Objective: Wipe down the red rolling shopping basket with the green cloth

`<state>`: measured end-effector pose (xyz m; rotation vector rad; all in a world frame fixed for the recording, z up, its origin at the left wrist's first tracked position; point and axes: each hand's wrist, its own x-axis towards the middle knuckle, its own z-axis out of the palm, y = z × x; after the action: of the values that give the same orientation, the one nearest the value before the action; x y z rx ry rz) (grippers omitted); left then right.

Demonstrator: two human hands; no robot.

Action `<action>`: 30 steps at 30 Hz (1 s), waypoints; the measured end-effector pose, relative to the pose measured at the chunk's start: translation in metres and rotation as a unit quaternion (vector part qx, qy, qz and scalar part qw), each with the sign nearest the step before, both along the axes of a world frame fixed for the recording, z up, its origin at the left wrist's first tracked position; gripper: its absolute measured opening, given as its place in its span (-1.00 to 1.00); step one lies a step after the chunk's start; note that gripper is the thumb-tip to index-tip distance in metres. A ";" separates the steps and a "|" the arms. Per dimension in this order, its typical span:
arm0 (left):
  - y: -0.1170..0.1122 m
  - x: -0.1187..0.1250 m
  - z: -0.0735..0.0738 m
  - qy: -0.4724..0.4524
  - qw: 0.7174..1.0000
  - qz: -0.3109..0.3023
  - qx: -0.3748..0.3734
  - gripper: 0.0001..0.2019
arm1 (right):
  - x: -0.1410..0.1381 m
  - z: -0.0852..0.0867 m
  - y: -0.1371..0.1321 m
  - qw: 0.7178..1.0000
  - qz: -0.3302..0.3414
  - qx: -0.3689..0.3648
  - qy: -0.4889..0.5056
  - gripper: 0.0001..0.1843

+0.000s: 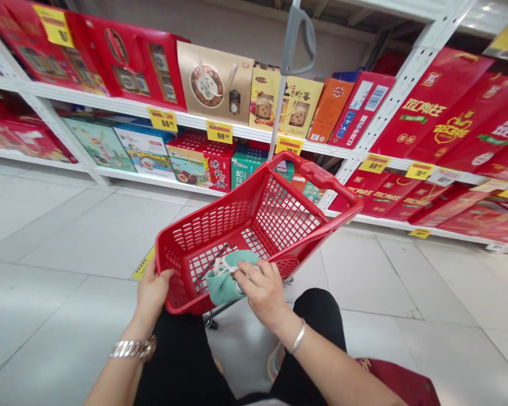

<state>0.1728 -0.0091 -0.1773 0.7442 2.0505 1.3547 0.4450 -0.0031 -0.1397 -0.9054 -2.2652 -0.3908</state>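
A red plastic shopping basket [220,225] on wheels stands tilted on the floor in front of me, its grey pull handle [297,39] raised. My left hand [152,290] grips the basket's near left rim, fingers curled over the edge. My right hand [260,290] is closed on a teal cloth [220,282] and presses it against the basket's near inner wall. A metal watch is on my left wrist and a silver bangle on my right.
Store shelves [110,104] run along the back, stacked with red and coloured gift boxes [214,84] and yellow price tags [163,119]. The floor is pale tile [68,237]. A red bag [402,383] lies at my lower right.
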 end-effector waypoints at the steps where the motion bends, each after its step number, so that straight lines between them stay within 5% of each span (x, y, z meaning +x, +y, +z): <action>1: 0.001 -0.002 0.002 -0.012 1.000 0.003 -0.006 -0.43 | 0.006 0.002 0.004 1.000 -0.008 0.005 0.003 -0.81; 13: 0.005 -0.022 0.004 -0.075 0.997 0.011 -0.010 -0.46 | 0.106 0.034 0.051 0.988 -0.101 0.119 0.004 -0.71; 24: 0.006 -0.018 0.015 -0.109 0.993 0.045 0.010 -0.47 | 0.207 0.077 0.120 0.965 -0.222 0.137 -0.001 -0.58; 30: 0.001 -0.022 0.015 -0.131 0.990 0.047 0.001 -0.32 | 0.216 0.102 0.118 0.934 -0.272 0.206 0.105 -0.58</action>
<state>0.1506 -0.0077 -0.1621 0.4473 1.8946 1.4241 0.6615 0.1151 -0.0378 -1.2651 -1.6198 -0.9269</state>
